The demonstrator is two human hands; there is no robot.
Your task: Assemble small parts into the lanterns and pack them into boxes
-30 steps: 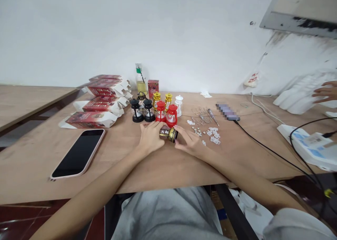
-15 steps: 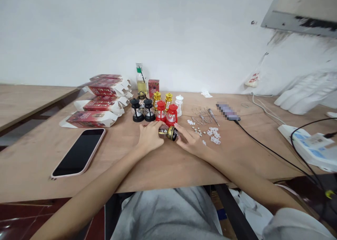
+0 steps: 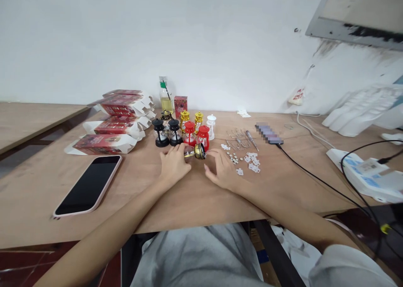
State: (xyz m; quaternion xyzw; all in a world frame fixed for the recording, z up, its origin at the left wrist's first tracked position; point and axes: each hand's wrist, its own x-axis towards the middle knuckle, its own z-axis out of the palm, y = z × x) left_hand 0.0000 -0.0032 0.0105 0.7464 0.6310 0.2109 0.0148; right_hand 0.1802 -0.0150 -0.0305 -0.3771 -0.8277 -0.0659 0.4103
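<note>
A small gold lantern lies on its side on the wooden table, just in front of a row of standing lanterns. My left hand rests on the table with its fingertips closed on the lantern's glass end. My right hand sits just right of the lantern, fingers loosely curled and apart, holding nothing. The standing row has two black lanterns, two red ones, gold ones and a white one.
A pink-cased phone lies at the left front. Flattened red-and-white boxes are stacked behind it. Small white parts, wire pieces and a screwdriver lie right of my hands. A black cable runs towards a white device.
My right hand has let go of the gold lantern and drawn back slightly. The lantern has shifted towards the row. Another person's hand at the far right is out of view.
</note>
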